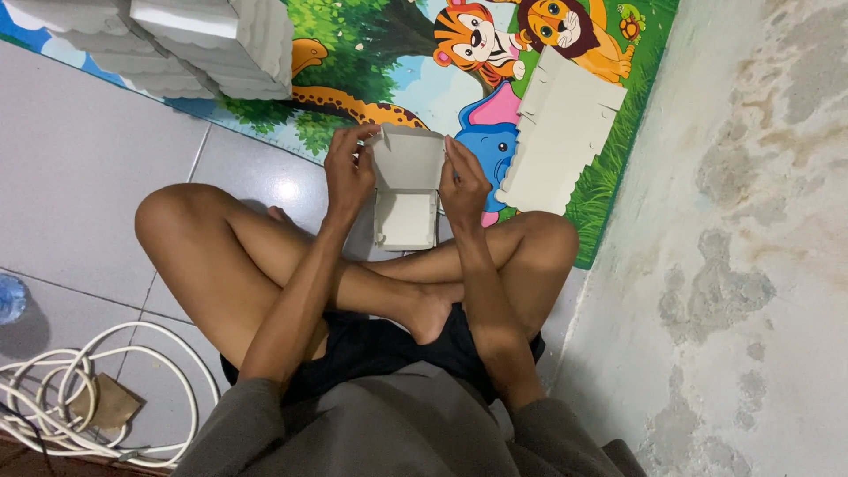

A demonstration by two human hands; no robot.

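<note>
Head view: white cardboard box (406, 187), half-formed, held above the person's crossed legs, just over the edge of the play mat (371, 79). Upper part is a wide flap or lid panel with angled corners; lower part is a shallow tray with raised side walls. Matte paperboard, thin, creases sharp.

Left hand (349, 172) clamps the left edge, fingers curled over the top corner of the upper panel. Right hand (462, 181) clamps the right edge, fingertips pressing at the fold line. Both hands closed on the box, one per side.

Step, as judged: folding the box into shape, side walls being squared up. Next move likely calls for even pressure on both sides so tabs seat without buckling the thin board; can't see the tabs clearly.

Flat die-cut blank (565, 132) lies on the mat just right of the box, same white board, scalloped edges, unfolded. Stack of finished white boxes (190, 40) sits top left, well apart. Mat is glossy, printed with cartoon animals. Floor tiles (79, 168) grey, smooth, reflective. Coiled white cable (106, 389) bottom left. Wall (760, 221) on the right is rough, stained plaster.
</note>
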